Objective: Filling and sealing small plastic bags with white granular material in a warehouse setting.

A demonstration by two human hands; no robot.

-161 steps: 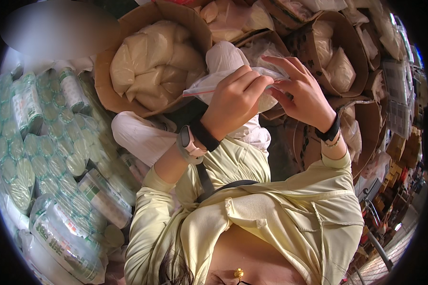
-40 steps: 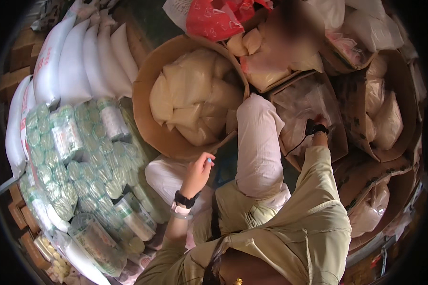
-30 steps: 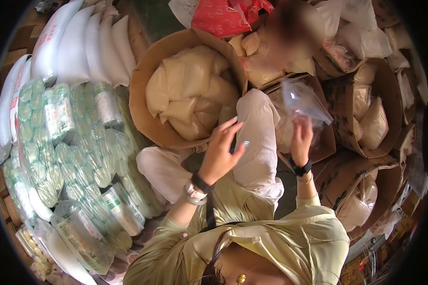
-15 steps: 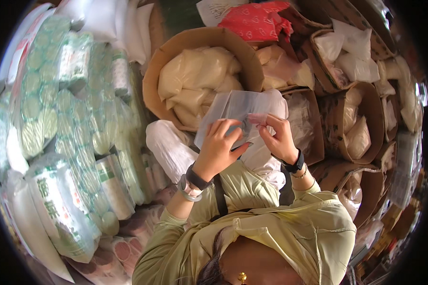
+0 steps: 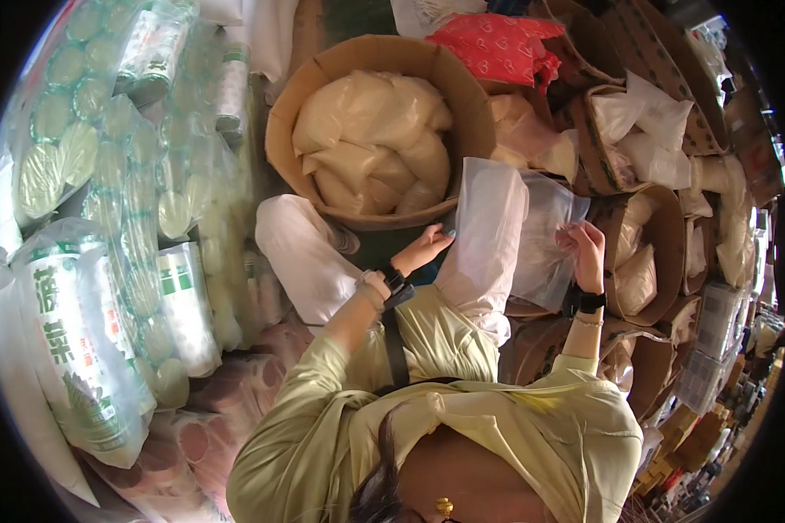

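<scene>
A clear flat plastic bag (image 5: pixel 536 231) is spread out above my right thigh, slightly tilted. My right hand (image 5: pixel 584 248) is closed on its right side, the fingers bent around the film. At the opposite edge, my left hand (image 5: pixel 423 248) has its fingertips pressed together against the film, though how much they grip is hard to make out. Just beyond my knees stands a round-looking cardboard box (image 5: pixel 288 96), filled with a heap of pale cream plastic packets (image 5: pixel 371 144).
Green-and-white wrapped rolls (image 5: pixel 74 340) and netted green-tinted packs (image 5: pixel 139 227) are stacked on my left. Pink-ended rolls (image 5: pixel 201 444) lie at the lower left. To the right, open cartons (image 5: pixel 672 227) hold white packets (image 5: pixel 650 131). A red patterned bag (image 5: pixel 497 48) lies at the back.
My hands have moved apart, the right one outward to the right and the left one slightly rightward. The plastic bag has shifted right and now lies spread between them.
</scene>
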